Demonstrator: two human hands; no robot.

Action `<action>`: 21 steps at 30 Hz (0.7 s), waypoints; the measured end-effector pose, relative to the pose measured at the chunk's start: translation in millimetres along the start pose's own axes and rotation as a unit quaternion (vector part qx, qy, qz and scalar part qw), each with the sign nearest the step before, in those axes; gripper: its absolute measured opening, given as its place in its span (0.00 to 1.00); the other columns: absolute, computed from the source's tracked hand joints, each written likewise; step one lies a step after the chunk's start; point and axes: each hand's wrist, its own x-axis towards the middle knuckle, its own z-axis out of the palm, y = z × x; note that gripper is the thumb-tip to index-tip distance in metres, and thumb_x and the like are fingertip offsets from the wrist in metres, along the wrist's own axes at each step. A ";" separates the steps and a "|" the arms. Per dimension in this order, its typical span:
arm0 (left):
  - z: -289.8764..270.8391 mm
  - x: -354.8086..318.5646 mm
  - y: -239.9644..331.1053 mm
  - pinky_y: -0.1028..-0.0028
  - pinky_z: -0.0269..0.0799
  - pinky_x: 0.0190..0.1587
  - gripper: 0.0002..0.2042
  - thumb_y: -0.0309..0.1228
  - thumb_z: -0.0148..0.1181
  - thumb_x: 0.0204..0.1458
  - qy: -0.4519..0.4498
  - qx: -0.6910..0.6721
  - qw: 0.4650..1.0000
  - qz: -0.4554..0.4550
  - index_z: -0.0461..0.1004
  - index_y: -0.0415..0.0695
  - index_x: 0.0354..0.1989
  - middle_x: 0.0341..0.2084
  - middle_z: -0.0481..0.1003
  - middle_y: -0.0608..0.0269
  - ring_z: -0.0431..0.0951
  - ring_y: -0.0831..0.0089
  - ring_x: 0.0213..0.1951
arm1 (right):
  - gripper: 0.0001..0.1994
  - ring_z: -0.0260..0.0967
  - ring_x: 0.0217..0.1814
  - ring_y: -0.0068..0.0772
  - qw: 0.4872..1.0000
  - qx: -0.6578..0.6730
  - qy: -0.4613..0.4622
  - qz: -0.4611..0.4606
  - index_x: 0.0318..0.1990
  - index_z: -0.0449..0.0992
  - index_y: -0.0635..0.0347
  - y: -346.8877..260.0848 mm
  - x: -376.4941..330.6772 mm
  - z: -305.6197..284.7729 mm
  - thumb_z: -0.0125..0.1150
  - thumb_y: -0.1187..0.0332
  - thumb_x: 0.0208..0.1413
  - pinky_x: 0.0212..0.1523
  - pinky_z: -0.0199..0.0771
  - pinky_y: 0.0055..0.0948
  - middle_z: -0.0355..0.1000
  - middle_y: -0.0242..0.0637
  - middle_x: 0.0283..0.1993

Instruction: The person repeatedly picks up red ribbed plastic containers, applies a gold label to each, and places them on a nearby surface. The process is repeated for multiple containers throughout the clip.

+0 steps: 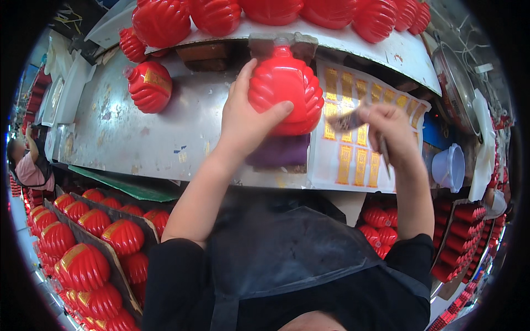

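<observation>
A glossy red ribbed bottle (287, 85) leans neck-away against a grey block at the back of the work table. My left hand (243, 113) grips it from the left, thumb across its smooth front panel. To the right, my right hand (392, 129) is closed over a sheet of gold labels (327, 171). From its fingers a thin pointed metal tool (385, 157) sticks down, its exact kind unclear. A dark, blurred flap-like piece (343, 121) extends from the fingertips toward the bottle. Beneath the bottle lies a folded purple cloth (279, 151).
Another red bottle with a gold label (150, 87) lies on the metal table (190, 118). Several red bottles (270, 10) line the white shelf (406, 58) at the back. Crates of red bottles (85, 267) stand lower left. A pale bucket (448, 168) is at right.
</observation>
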 end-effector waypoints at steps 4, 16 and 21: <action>-4.4 3.4 6.3 0.59 0.70 0.67 0.50 0.43 0.78 0.43 -0.004 0.054 0.998 -0.005 0.59 0.42 0.75 0.65 0.68 0.43 0.73 0.51 0.65 | 0.10 0.65 0.15 0.14 0.979 -0.093 0.021 -0.180 0.43 0.83 0.69 -63.5 7.8 28.4 0.64 0.68 0.67 0.17 0.60 0.15 0.74 0.26 0.21; -8.7 31.4 2.5 0.59 0.71 0.61 0.35 0.41 0.74 0.50 0.012 0.003 0.999 0.051 0.68 0.41 0.66 0.56 0.73 0.49 0.75 0.53 0.59 | 0.15 0.78 0.27 0.28 0.575 -0.594 0.053 -0.561 0.47 0.83 0.63 -10.4 25.8 91.2 0.73 0.71 0.50 0.26 0.76 0.28 0.83 0.44 0.49; -2.4 42.6 12.9 0.59 0.74 0.57 0.30 0.43 0.76 0.48 0.030 0.108 0.990 0.088 0.74 0.40 0.56 0.50 0.76 0.51 0.78 0.54 0.54 | 0.16 0.76 0.25 0.26 0.547 -0.619 0.082 -0.557 0.49 0.84 0.64 -3.4 23.3 91.6 0.72 0.71 0.51 0.26 0.75 0.27 0.83 0.45 0.49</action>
